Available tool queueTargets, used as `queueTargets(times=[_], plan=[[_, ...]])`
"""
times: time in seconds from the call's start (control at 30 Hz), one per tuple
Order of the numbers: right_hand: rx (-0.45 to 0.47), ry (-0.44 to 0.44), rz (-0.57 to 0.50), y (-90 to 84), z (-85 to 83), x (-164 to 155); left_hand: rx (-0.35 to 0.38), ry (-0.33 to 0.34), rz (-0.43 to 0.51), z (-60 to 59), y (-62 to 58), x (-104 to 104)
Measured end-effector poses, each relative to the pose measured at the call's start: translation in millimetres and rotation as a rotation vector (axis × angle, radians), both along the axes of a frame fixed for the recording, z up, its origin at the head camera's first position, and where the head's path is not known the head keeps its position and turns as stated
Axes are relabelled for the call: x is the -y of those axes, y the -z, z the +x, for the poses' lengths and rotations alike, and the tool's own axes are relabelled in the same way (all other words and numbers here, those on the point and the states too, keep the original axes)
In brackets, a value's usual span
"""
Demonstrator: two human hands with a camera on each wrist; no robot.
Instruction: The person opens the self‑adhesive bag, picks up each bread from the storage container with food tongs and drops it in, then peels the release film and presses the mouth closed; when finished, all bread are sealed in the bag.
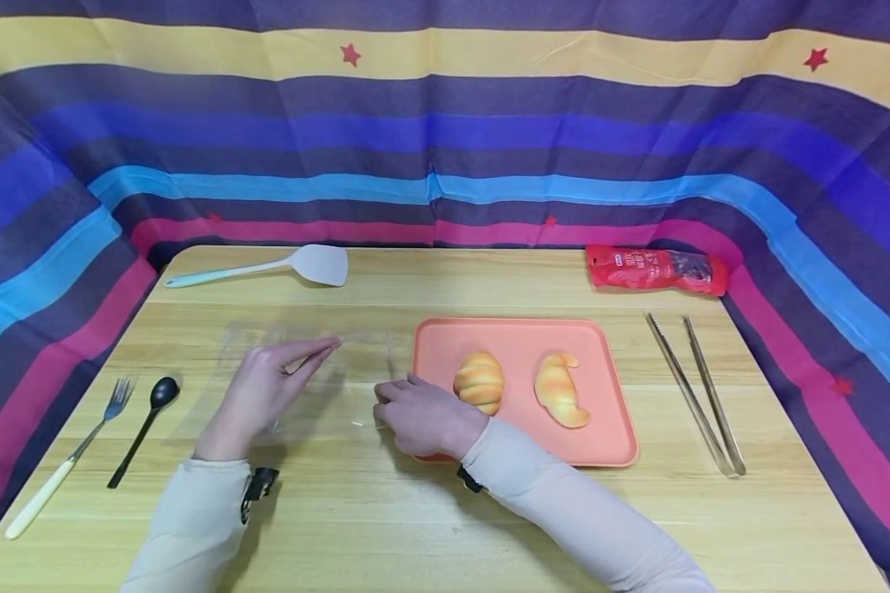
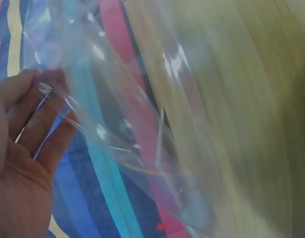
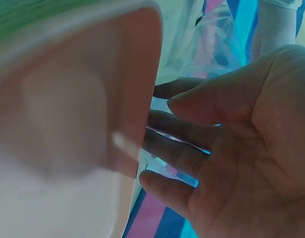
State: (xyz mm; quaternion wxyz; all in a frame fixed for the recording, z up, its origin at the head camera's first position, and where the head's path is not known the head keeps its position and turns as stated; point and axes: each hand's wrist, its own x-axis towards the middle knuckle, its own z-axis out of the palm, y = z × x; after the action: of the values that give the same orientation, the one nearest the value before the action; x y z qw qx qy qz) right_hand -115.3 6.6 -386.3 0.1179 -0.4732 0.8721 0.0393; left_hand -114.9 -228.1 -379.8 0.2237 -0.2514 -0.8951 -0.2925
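Two hands on a clear bag beside the tray

The left hand (image 1: 255, 395) pinches the clear bag (image 1: 304, 379) just left of the orange tray (image 1: 522, 342). The right hand (image 1: 423, 416) rests loose at the bag's edge by the tray. The slippery bag could slide away. Bare table lies near the person.

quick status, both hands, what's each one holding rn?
Left hand: holds the clear plastic bag, its edge between the fingers.
Right hand: touching the bag's other end; grip cannot be told.

The tray (image 1: 519, 342) is salmon pink, the croissants (image 1: 480, 381) golden, the spoon (image 1: 144, 428) black, and the cloth (image 1: 445, 123) striped purple, blue, yellow and pink.
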Motion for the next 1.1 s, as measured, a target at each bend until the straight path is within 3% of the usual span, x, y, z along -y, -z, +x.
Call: queueTargets(times=[0.37,0.53,0.7,0.77,0.97,1.1], plan=[[0.042,0.054,-0.065,-8.6,-3.2,-8,0.075,-0.043,-0.046,0.6,1.2,-4],[-0.029,0.05,-0.176,-18.2,-5.8,-23,0.103,-0.052,-0.053,0.1,2.6,-3],[-0.139,0.04,-0.348,-28.2,-8.5,-52,0.112,-0.043,-0.064,-0.4,3.2,-2],[-0.135,0.059,-0.388,-33.1,-8.5,-66,0.112,-0.039,-0.067,-0.6,3.1,-2],[-0.076,0.19,-0.39,-43.5,-4.7,-107,0.116,-0.046,-0.07,-0.8,3.2,-3],[-0.104,0.235,-0.418,-42.5,-3.5,-136,0.119,-0.045,-0.068,-0.8,3.7,-2]])
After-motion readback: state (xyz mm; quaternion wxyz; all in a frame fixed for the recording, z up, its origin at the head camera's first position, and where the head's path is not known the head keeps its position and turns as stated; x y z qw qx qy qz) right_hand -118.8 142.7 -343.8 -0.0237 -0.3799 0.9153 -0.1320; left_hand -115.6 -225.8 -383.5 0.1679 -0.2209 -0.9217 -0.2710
